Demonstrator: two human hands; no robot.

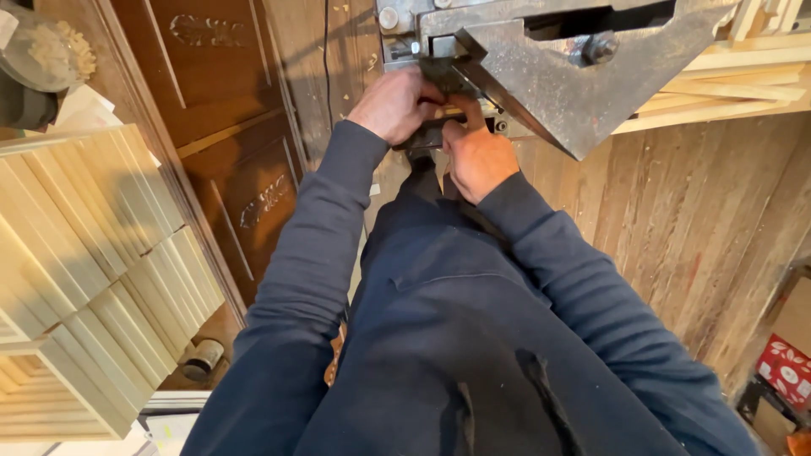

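Note:
My left hand [394,103] and my right hand [478,157] are close together at the front of a grey steel machine [574,84] with a triangular metal plate. Both hands grip a dark metal part [431,135] under the machine's front edge. A thin pale wooden piece [454,111] shows between my fingers. My left hand covers the part from the upper left, my right hand presses it from below right. My dark blue sleeves and sweatshirt fill the lower middle of the view.
Stacks of pale wooden slats [84,262] lie at the left. A dark carved wooden door panel [228,143] lies on the floor beside them. More light slats [735,84] rest behind the machine at the right. A red box [786,367] sits at the lower right.

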